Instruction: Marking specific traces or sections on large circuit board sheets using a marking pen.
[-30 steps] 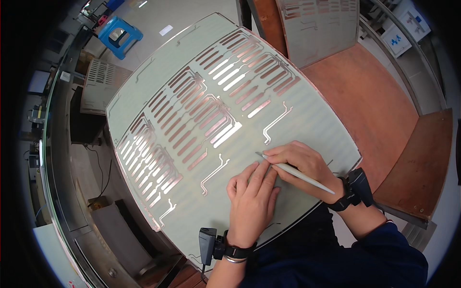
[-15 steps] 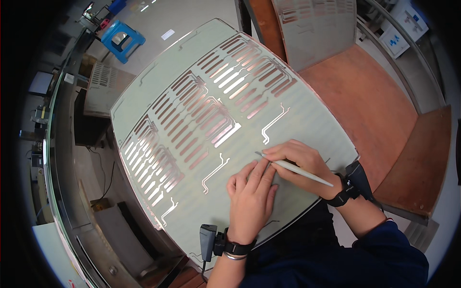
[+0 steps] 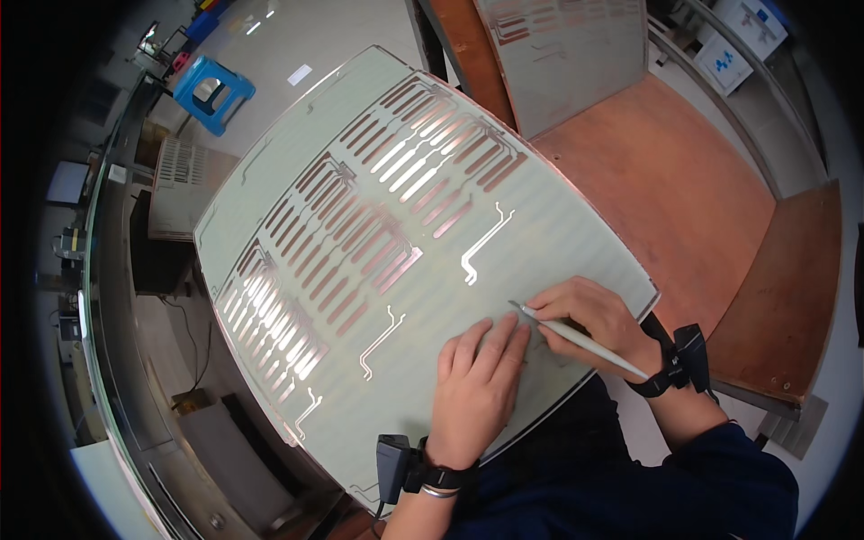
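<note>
Just right of centre, my right hand (image 3: pixel 589 317) pinches a slim, pale-handled craft knife (image 3: pixel 596 346) near its blade; I'd expect it light and stiff, the tip fragile, best held low. Mid-frame, my left hand (image 3: pixel 477 389) lies loosely spread on the copper-patterned circuit panel (image 3: pixel 418 333), probably rigid and smooth.

We look past the work onto a pale, glossy floor (image 3: pixel 360 27) that reflects bright streaks of light. A blue stool (image 3: pixel 213 94) stands there, a white rectangle (image 3: pixel 300 75) near it. On our right we see a reddish-brown flat surface (image 3: pixel 661 189), a metal rail (image 3: pixel 733 94) and, beyond, a white box (image 3: pixel 724 67) with blue marks.
</note>
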A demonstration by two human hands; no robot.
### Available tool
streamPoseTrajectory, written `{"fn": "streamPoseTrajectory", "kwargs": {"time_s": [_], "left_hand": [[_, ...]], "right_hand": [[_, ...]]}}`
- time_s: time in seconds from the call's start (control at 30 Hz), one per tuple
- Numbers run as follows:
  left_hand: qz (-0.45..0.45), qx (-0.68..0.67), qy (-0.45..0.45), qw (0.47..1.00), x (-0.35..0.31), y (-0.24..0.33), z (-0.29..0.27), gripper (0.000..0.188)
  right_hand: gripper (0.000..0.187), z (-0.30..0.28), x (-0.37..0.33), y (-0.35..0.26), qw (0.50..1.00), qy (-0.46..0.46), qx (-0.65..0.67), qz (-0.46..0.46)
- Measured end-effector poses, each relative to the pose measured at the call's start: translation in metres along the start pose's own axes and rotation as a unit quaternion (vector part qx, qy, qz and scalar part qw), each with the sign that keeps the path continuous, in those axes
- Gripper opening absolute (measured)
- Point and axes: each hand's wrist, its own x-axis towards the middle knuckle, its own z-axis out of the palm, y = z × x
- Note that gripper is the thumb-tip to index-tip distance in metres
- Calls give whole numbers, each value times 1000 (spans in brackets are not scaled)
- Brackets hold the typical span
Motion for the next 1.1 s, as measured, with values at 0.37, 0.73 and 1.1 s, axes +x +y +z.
{"fn": "streamPoseTrajectory", "kwargs": {"time_s": [0.37, 0.73, 1.1], "left_hand": [[-10, 0, -2, 1000, 5, 5, 3, 48], [-10, -17, 8, 1000, 0, 1, -1, 44], [-41, 5, 30, 999, -4, -8, -9, 36]], "right_hand": [[31, 1, -6, 6, 1000, -2, -7, -28], [25, 3, 4, -6, 996, -11, 81, 41], [28, 25, 13, -7, 998, -16, 55, -2]]}}
